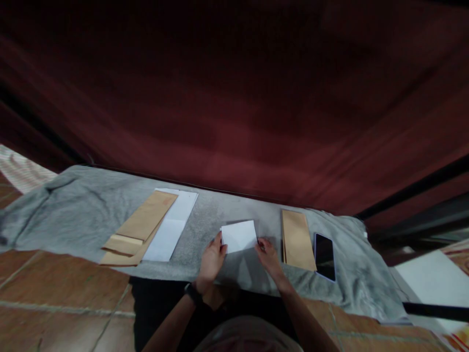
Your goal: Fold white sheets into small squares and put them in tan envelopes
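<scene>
Between my hands is a folded sheet of white paper (239, 236), raised a little over the grey cloth. My left hand (213, 259) pinches its left edge, thumb on top. At the lower right corner, the fingers of my right hand (266, 252) are closed on the paper. To the left lie brown envelopes (148, 215), the top one with a pale strip near its lower end. Partly under them are flat white sheets (175, 227). Right of my right hand rests a small stack of brown envelopes (297, 239).
A phone (325, 256) with a dark screen lies beside the right envelope stack. The grey cloth (84, 210) covers a long narrow surface. Behind it rises a dark red fabric wall (234, 122). Tiled floor (66, 293) shows in front, and a white panel (436, 278) stands at right.
</scene>
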Action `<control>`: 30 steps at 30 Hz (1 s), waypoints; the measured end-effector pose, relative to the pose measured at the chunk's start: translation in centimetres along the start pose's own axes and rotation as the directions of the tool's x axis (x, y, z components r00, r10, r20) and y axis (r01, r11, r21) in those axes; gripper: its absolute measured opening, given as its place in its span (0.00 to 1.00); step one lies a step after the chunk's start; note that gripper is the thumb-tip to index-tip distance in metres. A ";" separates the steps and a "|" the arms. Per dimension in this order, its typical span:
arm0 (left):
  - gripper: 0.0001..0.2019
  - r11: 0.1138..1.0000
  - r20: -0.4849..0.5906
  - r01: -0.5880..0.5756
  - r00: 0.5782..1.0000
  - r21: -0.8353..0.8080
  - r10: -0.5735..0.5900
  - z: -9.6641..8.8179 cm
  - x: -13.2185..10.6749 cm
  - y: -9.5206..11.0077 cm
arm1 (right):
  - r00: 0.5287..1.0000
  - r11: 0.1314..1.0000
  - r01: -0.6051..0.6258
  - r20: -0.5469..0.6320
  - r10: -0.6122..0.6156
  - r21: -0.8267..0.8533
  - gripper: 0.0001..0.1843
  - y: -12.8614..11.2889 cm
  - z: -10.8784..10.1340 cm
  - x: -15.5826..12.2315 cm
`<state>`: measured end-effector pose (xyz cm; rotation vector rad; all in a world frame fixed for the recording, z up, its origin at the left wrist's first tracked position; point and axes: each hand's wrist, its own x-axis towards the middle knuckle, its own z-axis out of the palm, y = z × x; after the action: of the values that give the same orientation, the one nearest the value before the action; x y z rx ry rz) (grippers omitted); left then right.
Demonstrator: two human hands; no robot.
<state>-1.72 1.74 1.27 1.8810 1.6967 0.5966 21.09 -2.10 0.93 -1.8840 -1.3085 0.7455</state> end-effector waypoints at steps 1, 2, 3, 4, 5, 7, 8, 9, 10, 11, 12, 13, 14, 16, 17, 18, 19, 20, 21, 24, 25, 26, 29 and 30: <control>0.30 0.999 -0.007 -0.004 1.000 0.034 0.004 -0.1 -0.1 0.2 | 1.000 1.000 0.006 0.008 -0.006 -0.014 0.13 -0.2 0.2 0.4; 0.32 0.997 -0.015 -0.005 1.000 0.071 0.006 -0.2 -0.2 0.4 | 1.000 0.999 0.011 0.017 -0.011 -0.035 0.12 -0.3 0.3 0.6; 0.33 0.994 -0.019 -0.004 1.000 0.110 0.006 -0.2 -0.3 0.6 | 1.000 0.998 0.015 0.024 -0.014 -0.058 0.11 -0.3 0.4 0.7; 0.34 0.989 -0.021 0.000 1.000 0.150 0.003 -0.3 -0.4 0.7 | 0.999 0.997 0.019 0.031 -0.016 -0.080 0.10 -0.2 0.5 0.7; 0.33 0.982 -0.020 0.005 1.000 0.187 -0.001 -0.4 -0.5 0.7 | 0.999 0.994 0.022 0.038 -0.018 -0.103 0.10 -0.1 0.5 0.6; 0.31 0.969 -0.008 0.000 1.000 0.248 0.002 -0.4 -0.7 0.7 | 0.998 0.989 0.028 0.051 -0.021 -0.147 0.09 0.2 0.3 0.0; 0.29 0.962 -0.002 -0.016 1.000 0.272 0.017 -0.3 -0.8 0.6 | 0.998 0.985 0.032 0.057 -0.023 -0.168 0.09 0.4 0.2 -0.3; 0.26 0.955 0.003 -0.037 0.999 0.293 0.038 -0.3 -0.9 0.5 | 0.998 0.981 0.036 0.061 -0.025 -0.189 0.08 0.4 0.1 -0.6; 0.24 0.949 0.006 -0.058 0.998 0.310 0.059 -0.3 -1.0 0.4 | 0.998 0.977 0.040 0.062 -0.027 -0.209 0.08 0.5 0.0 -0.9; 0.22 0.943 0.005 -0.074 0.997 0.324 0.077 -0.3 -1.0 0.5 | 0.998 0.973 0.040 0.062 -0.027 -0.227 0.09 0.4 0.0 -1.1; 0.20 0.939 0.000 -0.081 0.996 0.335 0.086 -0.2 -1.1 0.6 | 0.997 0.969 0.052 0.065 -0.038 -0.241 0.10 0.3 0.1 -1.2; 0.20 0.934 -0.014 -0.082 0.996 0.347 0.093 -0.1 -1.2 0.8 | 0.995 0.964 0.086 0.072 -0.070 -0.250 0.11 0.0 0.3 -1.2; 0.21 0.928 -0.033 -0.087 0.994 0.363 0.106 0.1 -1.3 1.0 | 0.988 0.957 0.146 0.083 -0.129 -0.252 0.12 -0.3 0.6 -1.1; 0.24 0.903 -0.062 -0.144 0.981 0.406 0.184 0.8 -1.3 1.8 | 0.948 0.920 0.316 0.114 -0.297 -0.233 0.16 -1.1 1.6 -0.7; 0.25 0.884 -0.066 -0.187 0.969 0.428 0.236 1.3 -1.3 2.2 | 0.916 0.889 0.400 0.129 -0.380 -0.221 0.18 -1.5 2.2 -0.3; 0.25 0.863 -0.056 -0.234 0.956 0.447 0.288 1.9 -1.3 2.5 | 0.885 0.859 0.464 0.139 -0.444 -0.217 0.20 -1.7 2.9 0.0; 0.25 0.853 -0.046 -0.256 0.950 0.454 0.310 2.5 -1.2 2.7 | 0.864 0.834 0.503 0.150 -0.481 -0.227 0.22 -1.9 3.6 0.4; 0.25 0.848 -0.037 -0.263 0.948 0.460 0.315 3.2 -1.2 2.8 | 0.850 0.812 0.527 0.162 -0.502 -0.252 0.23 -2.0 4.1 0.7; 0.25 0.843 -0.031 -0.265 0.948 0.469 0.316 3.7 -1.2 2.8 | 0.838 0.787 0.545 0.177 -0.515 -0.289 0.24 -1.9 4.6 1.0; 0.27 0.828 -0.036 -0.274 0.942 0.489 0.333 4.8 -1.3 2.3 | 0.804 0.695 0.591 0.229 -0.549 -0.409 0.27 -1.2 5.3 1.4; 0.28 0.827 -0.048 -0.276 0.939 0.490 0.341 4.8 -1.4 2.0 | 0.797 0.669 0.598 0.239 -0.555 -0.441 0.27 -0.9 5.3 1.4; 0.28 0.829 -0.066 -0.272 0.936 0.489 0.346 4.8 -1.4 1.7 | 0.794 0.650 0.599 0.243 -0.557 -0.467 0.28 -0.5 5.2 1.3; 0.29 0.851 -0.126 -0.238 0.935 0.469 0.331 4.1 -1.6 1.1 | 0.804 0.625 0.576 0.228 -0.549 -0.526 0.30 0.4 4.6 1.1; 0.29 0.859 -0.138 -0.228 0.936 0.459 0.323 3.8 -1.6 0.9 | 0.807 0.620 0.569 0.223 -0.547 -0.540 0.31 0.7 4.3 1.0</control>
<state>1.29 -0.26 -1.00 2.4932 1.8192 0.5750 18.43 -0.32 -2.19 -1.7073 -2.1991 0.0204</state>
